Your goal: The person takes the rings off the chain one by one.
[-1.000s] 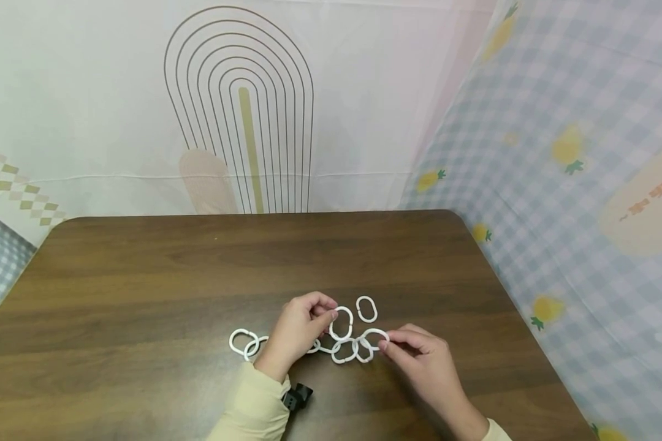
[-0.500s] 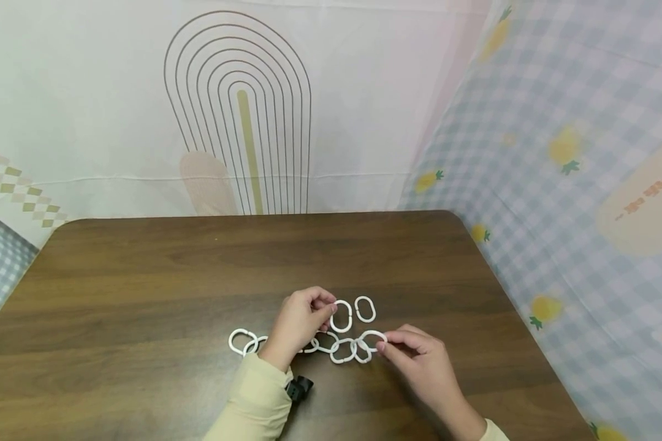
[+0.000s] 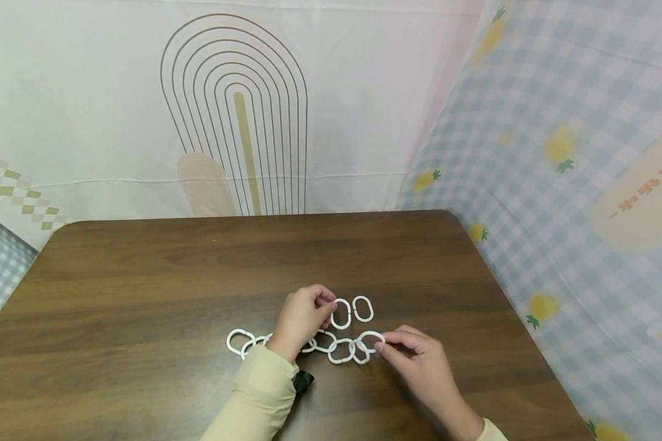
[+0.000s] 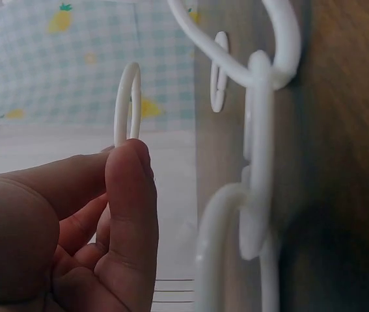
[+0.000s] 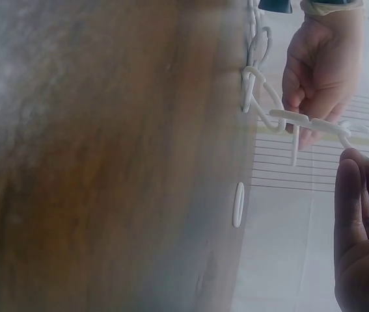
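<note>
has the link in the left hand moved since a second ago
Yes: in the head view, the held link has shifted up the picture, now appearing nearly level with the loose link on the table; before, it sat lower.

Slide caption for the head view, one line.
Left hand pinches a single white link, right hand holds the end of a white chain; a loose link lies on the table.

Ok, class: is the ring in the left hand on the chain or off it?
Off: the head and left wrist views both show a gap between the ring in the left hand and the chain.
</note>
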Action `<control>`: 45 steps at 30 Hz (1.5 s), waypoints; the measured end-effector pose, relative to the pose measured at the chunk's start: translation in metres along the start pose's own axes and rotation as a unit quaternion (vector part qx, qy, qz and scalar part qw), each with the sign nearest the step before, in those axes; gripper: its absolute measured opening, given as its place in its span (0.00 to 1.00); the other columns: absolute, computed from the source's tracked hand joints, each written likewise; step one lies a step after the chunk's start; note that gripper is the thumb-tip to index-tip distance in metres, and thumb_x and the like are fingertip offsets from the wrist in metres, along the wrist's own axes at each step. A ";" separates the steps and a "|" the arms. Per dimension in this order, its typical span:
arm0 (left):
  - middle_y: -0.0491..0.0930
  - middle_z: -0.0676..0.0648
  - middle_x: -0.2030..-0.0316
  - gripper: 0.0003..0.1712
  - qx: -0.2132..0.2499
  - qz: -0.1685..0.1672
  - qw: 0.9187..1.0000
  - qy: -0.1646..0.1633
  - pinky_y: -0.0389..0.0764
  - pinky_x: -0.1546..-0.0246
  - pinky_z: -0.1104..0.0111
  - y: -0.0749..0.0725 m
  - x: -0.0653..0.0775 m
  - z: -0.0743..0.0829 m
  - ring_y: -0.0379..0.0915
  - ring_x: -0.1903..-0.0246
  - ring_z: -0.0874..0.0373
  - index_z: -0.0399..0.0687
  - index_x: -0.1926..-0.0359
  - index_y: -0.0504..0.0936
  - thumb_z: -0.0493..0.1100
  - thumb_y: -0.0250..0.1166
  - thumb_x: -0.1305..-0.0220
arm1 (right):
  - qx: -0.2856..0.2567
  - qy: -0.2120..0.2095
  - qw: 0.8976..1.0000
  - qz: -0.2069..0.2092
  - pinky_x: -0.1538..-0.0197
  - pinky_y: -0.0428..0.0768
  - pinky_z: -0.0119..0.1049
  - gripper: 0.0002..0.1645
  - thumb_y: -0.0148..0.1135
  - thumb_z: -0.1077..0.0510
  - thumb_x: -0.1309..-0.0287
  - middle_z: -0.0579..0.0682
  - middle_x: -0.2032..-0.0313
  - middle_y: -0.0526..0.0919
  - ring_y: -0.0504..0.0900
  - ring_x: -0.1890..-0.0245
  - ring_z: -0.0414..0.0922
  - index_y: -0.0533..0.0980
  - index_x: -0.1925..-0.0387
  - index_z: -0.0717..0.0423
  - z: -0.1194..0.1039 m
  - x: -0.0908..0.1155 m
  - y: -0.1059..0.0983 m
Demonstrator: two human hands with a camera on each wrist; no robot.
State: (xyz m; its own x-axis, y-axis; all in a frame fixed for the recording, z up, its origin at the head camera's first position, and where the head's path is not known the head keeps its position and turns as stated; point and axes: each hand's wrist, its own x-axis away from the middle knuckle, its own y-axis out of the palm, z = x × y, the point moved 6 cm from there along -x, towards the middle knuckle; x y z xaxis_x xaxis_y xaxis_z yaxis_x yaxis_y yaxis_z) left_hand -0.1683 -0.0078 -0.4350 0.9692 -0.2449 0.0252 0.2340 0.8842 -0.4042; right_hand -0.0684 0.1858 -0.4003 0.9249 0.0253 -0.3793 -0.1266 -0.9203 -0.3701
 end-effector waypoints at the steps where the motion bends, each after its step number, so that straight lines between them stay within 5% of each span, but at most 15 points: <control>1: 0.80 0.52 0.80 0.02 -0.006 0.001 1.000 -0.001 0.80 0.79 0.71 0.001 -0.001 -0.001 0.76 0.83 0.63 0.40 0.63 0.84 0.34 0.68 0.37 | -0.001 0.002 1.000 0.000 0.69 0.81 0.25 0.06 0.75 0.70 0.51 0.47 0.73 0.85 0.82 0.72 0.34 0.86 0.70 0.61 0.000 0.000 0.000; 24: 0.81 0.44 0.74 0.02 0.035 -0.003 0.996 -0.078 0.81 0.79 0.70 0.006 -0.011 -0.021 0.76 0.84 0.63 0.37 0.64 0.81 0.32 0.67 0.36 | 0.007 0.019 1.000 -0.012 0.70 0.81 0.26 0.06 0.75 0.67 0.49 0.45 0.73 0.84 0.81 0.72 0.34 0.86 0.70 0.56 0.000 0.002 0.005; 45: 0.81 0.44 0.75 0.02 0.010 -0.013 0.995 -0.094 0.80 0.80 0.72 0.013 -0.016 -0.021 0.77 0.84 0.62 0.36 0.63 0.82 0.30 0.66 0.37 | -0.009 0.038 0.999 -0.012 0.71 0.80 0.28 0.05 0.75 0.67 0.48 0.47 0.73 0.84 0.81 0.73 0.35 0.86 0.69 0.56 0.005 0.004 0.003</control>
State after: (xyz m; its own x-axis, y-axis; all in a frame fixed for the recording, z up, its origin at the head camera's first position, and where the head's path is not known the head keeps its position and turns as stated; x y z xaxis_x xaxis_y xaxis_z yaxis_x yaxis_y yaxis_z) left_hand -0.1825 -0.0006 -0.4598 0.9595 -0.1917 0.2065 0.2595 0.8868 -0.3825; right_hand -0.0672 0.1849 -0.4068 0.9524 0.0190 -0.3044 -0.0976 -0.9266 -0.3631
